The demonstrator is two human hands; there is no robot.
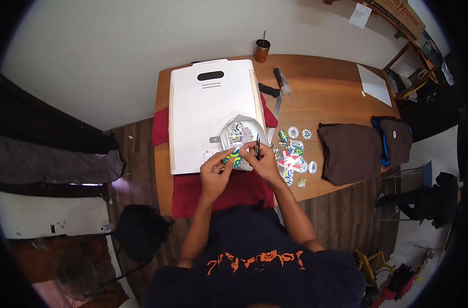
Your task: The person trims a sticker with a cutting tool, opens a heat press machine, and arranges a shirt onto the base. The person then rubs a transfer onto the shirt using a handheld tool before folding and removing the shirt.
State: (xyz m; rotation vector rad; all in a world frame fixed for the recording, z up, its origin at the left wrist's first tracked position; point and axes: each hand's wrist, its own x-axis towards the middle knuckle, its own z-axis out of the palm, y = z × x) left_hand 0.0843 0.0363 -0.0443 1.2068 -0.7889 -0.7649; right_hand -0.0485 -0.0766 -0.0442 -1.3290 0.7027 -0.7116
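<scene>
A green, blue and yellow patterned sticker [234, 158] is between my two hands, above the lower right of a white board [193, 123]. My left hand [217, 168] pinches its left side between thumb and fingers. Fingers closed, my right hand [263, 162] is at the sticker's upper right edge and also grips a slim dark pointed tool [258, 145], its exact kind too small to make out. Just beyond the hands, a round white sheet or bag [255, 125] with patterned pieces lies on the board. The board rests over dark red cloth [221, 191].
Several cut stickers [297, 149] are scattered on the wooden table [331, 97], right of my hands. Folded brown cloth [347, 154] lies farther right. A brown cup [262, 51] with a straw stands at the back. White paper [375, 84] is at the far right.
</scene>
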